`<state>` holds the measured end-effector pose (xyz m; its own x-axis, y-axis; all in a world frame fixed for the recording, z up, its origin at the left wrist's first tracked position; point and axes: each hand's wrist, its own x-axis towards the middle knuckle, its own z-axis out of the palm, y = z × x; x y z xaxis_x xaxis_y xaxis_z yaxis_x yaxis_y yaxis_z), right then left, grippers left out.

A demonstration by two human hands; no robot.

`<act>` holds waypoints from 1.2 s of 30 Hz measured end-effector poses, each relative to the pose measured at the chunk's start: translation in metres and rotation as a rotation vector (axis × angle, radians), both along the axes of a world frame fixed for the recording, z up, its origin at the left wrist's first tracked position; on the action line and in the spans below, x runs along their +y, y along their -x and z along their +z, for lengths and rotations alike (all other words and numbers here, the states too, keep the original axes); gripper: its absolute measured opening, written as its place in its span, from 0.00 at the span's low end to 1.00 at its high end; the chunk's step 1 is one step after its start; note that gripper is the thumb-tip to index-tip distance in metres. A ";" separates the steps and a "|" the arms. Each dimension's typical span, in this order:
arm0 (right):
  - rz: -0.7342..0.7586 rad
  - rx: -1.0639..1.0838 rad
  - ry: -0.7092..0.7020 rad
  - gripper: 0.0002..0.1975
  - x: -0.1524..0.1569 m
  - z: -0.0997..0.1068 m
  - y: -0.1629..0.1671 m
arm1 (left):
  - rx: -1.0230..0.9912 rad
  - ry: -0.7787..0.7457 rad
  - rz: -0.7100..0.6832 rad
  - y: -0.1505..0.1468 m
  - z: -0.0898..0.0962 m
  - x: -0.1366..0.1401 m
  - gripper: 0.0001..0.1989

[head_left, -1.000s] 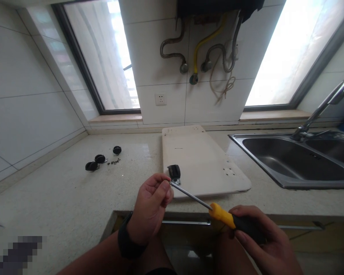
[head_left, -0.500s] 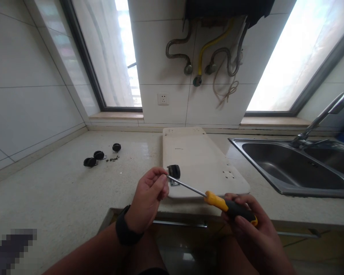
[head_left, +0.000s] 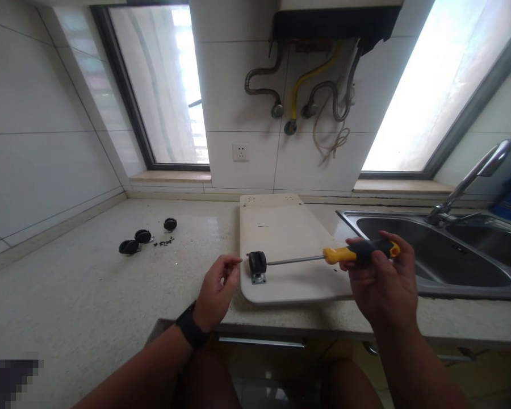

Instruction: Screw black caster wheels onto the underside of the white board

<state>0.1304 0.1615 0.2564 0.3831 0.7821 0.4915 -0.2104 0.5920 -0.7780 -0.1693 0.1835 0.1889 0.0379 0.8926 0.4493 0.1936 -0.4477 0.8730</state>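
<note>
A white board with rounded corners lies on the countertop, with small holes near its far corners. At its near left corner stands a black caster wheel with a metal mounting plate. My right hand grips the yellow-and-black handle of a screwdriver. The shaft points left, and its tip appears at the caster's right side. Just left of the caster, my left hand has its fingers curled and pinched together; whatever may be between the fingertips is too small to make out.
Three more casters sit on the countertop at left, beside a scatter of small dark screws. A metal sink with a faucet is at right. Hoses hang from a wall unit at the back.
The screwdriver tip has left my left fingertips. My right hand has risen and moved right, turning the shaft nearly level. My left hand has shifted slightly left and down. The view has tilted slightly.
</note>
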 end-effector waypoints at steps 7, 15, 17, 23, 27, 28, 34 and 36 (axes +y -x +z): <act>0.076 -0.128 -0.088 0.18 0.029 0.023 0.004 | 0.298 -0.184 0.037 0.009 -0.056 0.016 0.41; 0.108 -0.337 -0.148 0.18 0.047 0.034 0.022 | 0.525 -0.288 -0.081 0.008 -0.057 0.018 0.49; 0.123 -0.354 -0.154 0.18 0.050 0.036 0.024 | 0.527 -0.265 -0.073 0.007 -0.058 0.018 0.49; 0.160 -0.402 -0.138 0.18 0.053 0.041 0.031 | 0.490 -0.272 -0.075 0.008 -0.061 0.018 0.48; 0.198 -0.427 -0.160 0.17 0.054 0.043 0.035 | 0.465 -0.313 -0.080 0.008 -0.060 0.017 0.40; 0.204 -0.437 -0.161 0.17 0.055 0.043 0.036 | 0.466 -0.327 -0.087 0.008 -0.060 0.017 0.38; 0.214 -0.598 -0.196 0.18 0.052 0.052 0.040 | 0.480 -0.345 -0.117 0.008 -0.056 0.017 0.34; 0.234 -0.673 -0.205 0.20 0.050 0.057 0.043 | 0.478 -0.333 -0.128 0.008 -0.056 0.017 0.33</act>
